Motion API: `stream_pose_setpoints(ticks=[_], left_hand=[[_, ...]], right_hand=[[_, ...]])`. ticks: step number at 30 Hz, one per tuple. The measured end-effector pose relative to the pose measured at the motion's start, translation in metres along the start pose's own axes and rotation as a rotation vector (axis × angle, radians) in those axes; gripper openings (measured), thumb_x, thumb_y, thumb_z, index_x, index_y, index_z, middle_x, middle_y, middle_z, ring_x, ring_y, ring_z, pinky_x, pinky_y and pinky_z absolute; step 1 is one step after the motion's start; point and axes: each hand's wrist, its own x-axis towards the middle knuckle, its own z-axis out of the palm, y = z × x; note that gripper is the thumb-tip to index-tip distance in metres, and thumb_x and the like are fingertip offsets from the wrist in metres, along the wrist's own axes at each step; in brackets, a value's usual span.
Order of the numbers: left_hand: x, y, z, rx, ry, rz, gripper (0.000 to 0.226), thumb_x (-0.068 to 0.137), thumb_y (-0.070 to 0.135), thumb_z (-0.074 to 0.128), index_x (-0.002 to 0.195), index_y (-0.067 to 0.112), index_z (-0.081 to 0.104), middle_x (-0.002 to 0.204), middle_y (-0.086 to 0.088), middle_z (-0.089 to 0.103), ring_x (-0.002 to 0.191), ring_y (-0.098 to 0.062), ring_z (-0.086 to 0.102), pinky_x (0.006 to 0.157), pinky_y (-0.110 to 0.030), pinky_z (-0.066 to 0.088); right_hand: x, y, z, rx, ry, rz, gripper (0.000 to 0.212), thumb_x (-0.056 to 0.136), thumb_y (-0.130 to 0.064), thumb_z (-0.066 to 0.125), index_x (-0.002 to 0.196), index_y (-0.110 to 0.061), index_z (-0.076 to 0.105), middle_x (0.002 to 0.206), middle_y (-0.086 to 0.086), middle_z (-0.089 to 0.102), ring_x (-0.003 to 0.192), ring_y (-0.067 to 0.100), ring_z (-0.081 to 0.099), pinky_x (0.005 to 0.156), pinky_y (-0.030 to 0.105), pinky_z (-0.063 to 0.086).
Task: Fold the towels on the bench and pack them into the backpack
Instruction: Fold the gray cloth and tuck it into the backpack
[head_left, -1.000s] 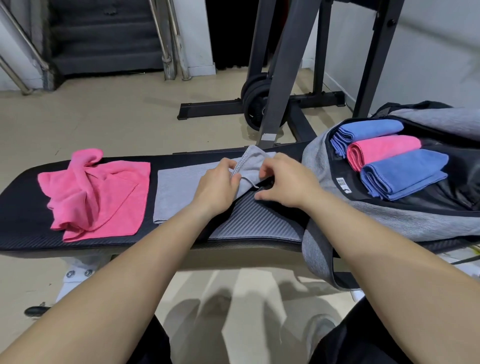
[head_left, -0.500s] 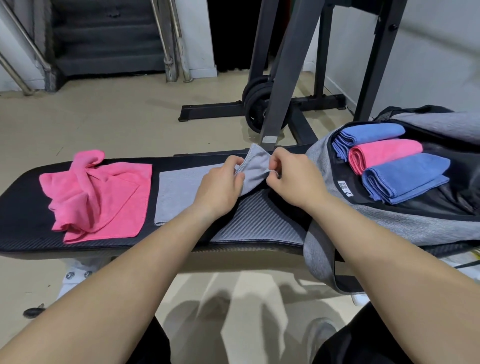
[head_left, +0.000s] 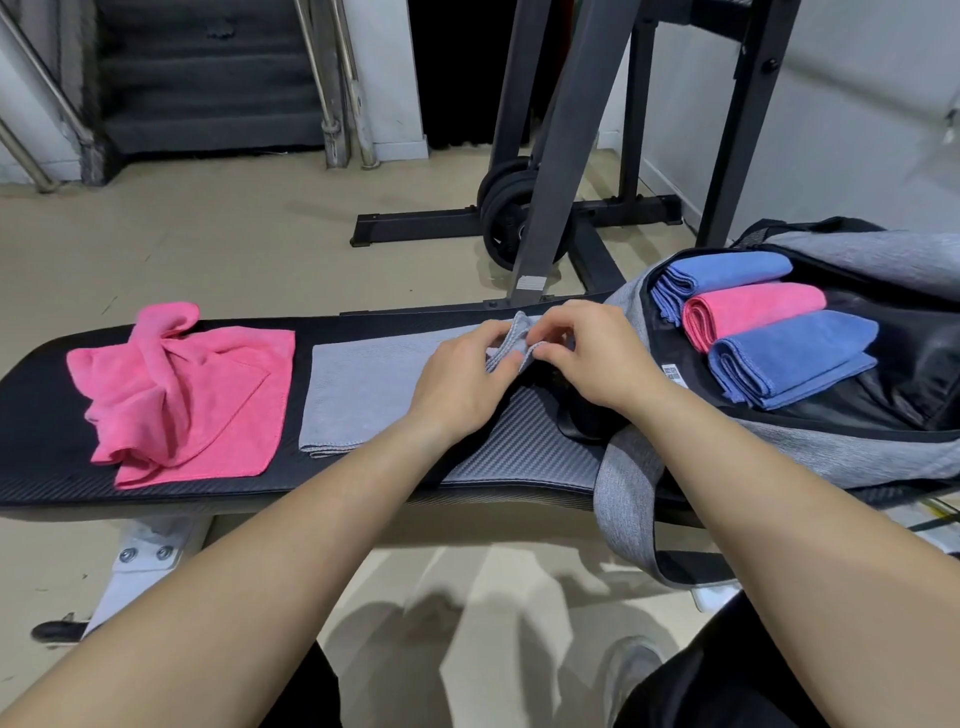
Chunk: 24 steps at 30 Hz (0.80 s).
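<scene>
A grey towel lies flat on the black bench, its right end lifted. My left hand and my right hand both pinch that raised end between fingertips. A crumpled pink towel rests on the bench to the left. The grey backpack lies open at the right end, holding two folded blue towels with a folded pink towel between them.
A black weight rack with plates stands behind the bench on a beige floor. Stairs rise at the back left. A backpack strap hangs over the bench's front edge.
Both hands have lifted the grey towel's right end slightly and shifted their grip to its corners; the right hand's fingers spread a little.
</scene>
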Motion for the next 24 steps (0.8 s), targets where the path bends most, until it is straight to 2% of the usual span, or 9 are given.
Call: stream_pose_setpoints(ticks=[6,11,16,19,21,24], left_hand=[[0.007,0.009,0.012,-0.006,0.082,-0.018,0.027,0.099,0.042,0.050,0.120,0.034,0.065,0.100,0.005,0.074,0.097,-0.022,0.065,0.083,-0.042,0.052],[0.008,0.015,0.015,-0.034,0.092,-0.003,0.029,0.100,0.045,0.046,0.117,0.038,0.069,0.094,0.006,0.074,0.092,-0.019,0.064,0.079,-0.037,0.050],[0.007,0.016,0.016,-0.067,0.030,0.025,0.033,0.101,0.044,0.039,0.112,0.038,0.070,0.084,0.007,0.070,0.085,-0.018,0.061,0.076,-0.038,0.049],[0.006,0.016,0.015,-0.088,-0.047,0.028,0.026,0.097,0.042,0.044,0.111,0.038,0.067,0.082,0.009,0.068,0.083,-0.016,0.060,0.073,-0.037,0.048],[0.003,0.016,0.013,-0.082,-0.103,0.034,0.029,0.090,0.038,0.053,0.117,0.041,0.063,0.087,0.009,0.070,0.083,-0.014,0.063,0.075,-0.037,0.051],[-0.001,0.013,0.011,-0.052,-0.137,0.062,0.042,0.084,0.029,0.062,0.125,0.037,0.059,0.091,0.008,0.071,0.085,-0.016,0.064,0.079,-0.039,0.053]], right_hand=[[0.002,0.004,-0.004,0.050,0.019,0.020,0.016,0.085,-0.021,0.076,0.080,-0.033,0.067,0.082,-0.010,0.071,0.083,0.009,0.065,0.083,0.040,0.054],[0.001,0.009,-0.008,0.018,0.031,-0.014,0.009,0.086,-0.022,0.075,0.083,-0.029,0.070,0.086,-0.011,0.068,0.085,0.011,0.062,0.083,0.040,0.053],[0.001,0.011,-0.010,-0.009,0.045,-0.039,0.006,0.086,-0.025,0.075,0.084,-0.028,0.070,0.086,-0.012,0.062,0.085,0.010,0.057,0.082,0.038,0.051],[0.000,0.013,-0.011,-0.038,0.052,-0.051,0.009,0.086,-0.025,0.074,0.084,-0.027,0.066,0.086,-0.013,0.060,0.085,0.011,0.056,0.082,0.039,0.050],[-0.001,0.012,-0.012,-0.029,0.065,-0.062,0.016,0.085,-0.022,0.075,0.089,-0.025,0.061,0.088,-0.015,0.055,0.085,0.010,0.053,0.081,0.038,0.049],[-0.002,0.009,-0.012,-0.026,0.038,-0.090,0.028,0.086,-0.019,0.075,0.110,-0.024,0.061,0.105,-0.014,0.053,0.095,0.006,0.052,0.083,0.034,0.047]])
